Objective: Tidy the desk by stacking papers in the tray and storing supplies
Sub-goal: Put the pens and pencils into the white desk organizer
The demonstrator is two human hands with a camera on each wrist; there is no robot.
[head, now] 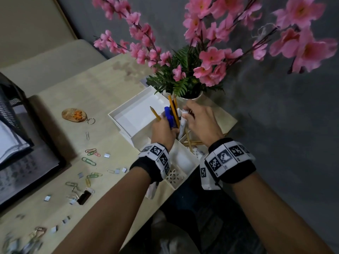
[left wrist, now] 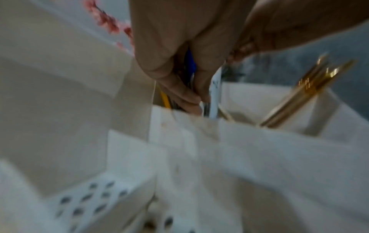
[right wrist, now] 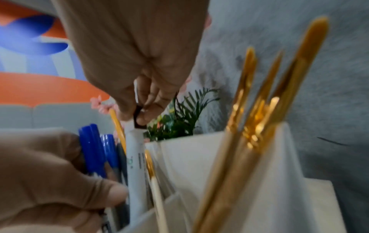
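Head view: both hands work at the white plastic desk organiser (head: 180,158) on the right edge of the beige tabletop (head: 77,99). Left hand (head: 162,132) has its fingers curled round a bundle of blue-capped pens and yellow pencils (head: 171,114) standing in the organiser's far compartment. Right hand (head: 200,123) pinches the top of a white marker pen (head: 182,128) between thumb and fingers; the marker stands upright in the same compartment, touching the bundle. Gold-coloured pens (right wrist: 259,126) lean in the compartment just right of it. White shallow tray (head: 135,114) sits against the organiser's left side. Pot of pink artificial flowers (head: 192,70) stands just beyond. Coloured paper clips (head: 91,158) and small metal binder clips (head: 117,170) lie scattered on the tabletop to the left, well apart from the organiser. Black mesh paper tray (head: 11,114) at far left holds papers. Wrist views are blurred.
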